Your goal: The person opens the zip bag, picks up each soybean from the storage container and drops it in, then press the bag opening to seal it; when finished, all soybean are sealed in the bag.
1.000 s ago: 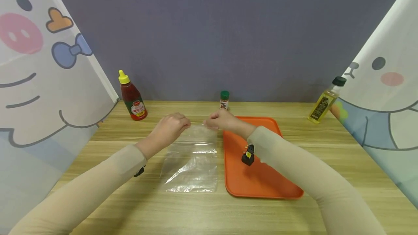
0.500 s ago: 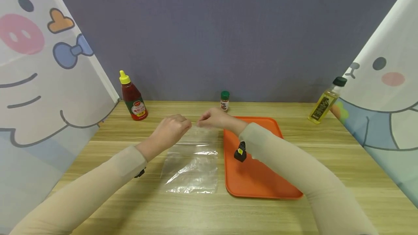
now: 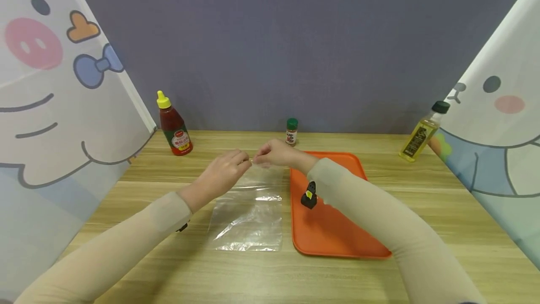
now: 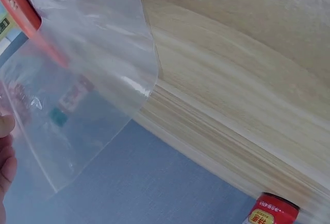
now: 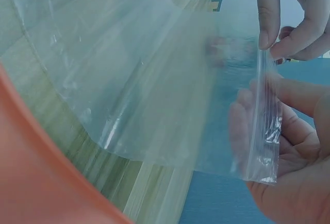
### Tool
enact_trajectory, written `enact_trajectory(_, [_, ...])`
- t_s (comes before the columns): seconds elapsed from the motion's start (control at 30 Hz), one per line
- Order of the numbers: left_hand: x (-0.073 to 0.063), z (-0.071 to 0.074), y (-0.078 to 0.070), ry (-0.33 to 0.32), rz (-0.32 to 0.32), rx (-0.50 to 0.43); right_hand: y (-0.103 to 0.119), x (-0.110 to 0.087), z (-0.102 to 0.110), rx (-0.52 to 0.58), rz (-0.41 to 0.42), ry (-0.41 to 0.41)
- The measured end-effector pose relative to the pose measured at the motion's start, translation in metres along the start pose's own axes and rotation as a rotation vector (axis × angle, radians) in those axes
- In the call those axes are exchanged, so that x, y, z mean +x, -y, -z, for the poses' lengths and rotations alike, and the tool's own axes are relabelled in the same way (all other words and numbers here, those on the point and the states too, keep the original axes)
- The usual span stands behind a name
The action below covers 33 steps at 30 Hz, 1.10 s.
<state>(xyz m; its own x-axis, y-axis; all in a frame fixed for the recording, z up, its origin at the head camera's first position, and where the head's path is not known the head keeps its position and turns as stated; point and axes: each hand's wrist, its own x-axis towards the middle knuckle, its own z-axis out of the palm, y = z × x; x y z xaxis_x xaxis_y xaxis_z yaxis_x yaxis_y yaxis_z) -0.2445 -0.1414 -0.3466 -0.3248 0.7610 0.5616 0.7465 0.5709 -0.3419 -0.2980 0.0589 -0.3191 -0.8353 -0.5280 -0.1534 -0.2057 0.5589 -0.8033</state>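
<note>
A clear zip-top plastic bag [image 3: 249, 222] hangs from both hands, its lower part spread over the wood table. My left hand [image 3: 225, 170] pinches the zip edge between thumb and forefinger, as the right wrist view shows. Right beside it, my right hand [image 3: 278, 152] holds the same edge, its thumb on one side and its other fingers showing through the plastic [image 5: 206, 95]. The zip strip [image 5: 261, 116] runs straight between them. In the left wrist view only some left fingertips [image 4: 6, 152] appear, at the edge of the bag.
An orange tray [image 3: 329, 243] lies right of the bag, under the right forearm. A ketchup bottle [image 3: 175, 130] stands at the back left, a small green-capped seasoning jar [image 3: 291, 133] at the back middle, and an oil bottle [image 3: 419, 135] at the back right. A grey partition [image 3: 270, 50] rises behind.
My right hand has moved left along the bag's top edge until close to the left hand. The left hand has shifted only slightly, and the bag stays between them.
</note>
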Motion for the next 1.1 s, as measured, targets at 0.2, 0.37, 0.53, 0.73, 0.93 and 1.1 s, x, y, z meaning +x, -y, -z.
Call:
enact_trajectory(0.2, [0.000, -0.002, -0.001, 0.017, -0.004, 0.021, -0.001, 0.000, 0.002, 0.080, -0.022, 0.019])
enact_trajectory(0.37, [-0.002, -0.002, 0.000, -0.019, -0.018, 0.037, 0.000, 0.001, 0.003, 0.070, 0.011, 0.060])
enact_trajectory(0.53, [-0.005, -0.006, 0.003, -0.084, -0.046, 0.062, -0.002, 0.004, 0.002, 0.052, 0.067, 0.099])
enact_trajectory(0.73, [-0.009, -0.010, 0.004, -0.146, -0.080, 0.053, -0.002, 0.004, 0.000, -0.001, 0.103, 0.106])
enact_trajectory(0.93, [-0.009, -0.011, 0.004, -0.177, -0.097, 0.076, 0.001, 0.003, 0.000, -0.047, 0.140, 0.085])
enact_trajectory(1.1, [-0.008, -0.008, 0.003, -0.148, -0.099, 0.101, 0.002, 0.002, 0.000, -0.054, 0.143, 0.075])
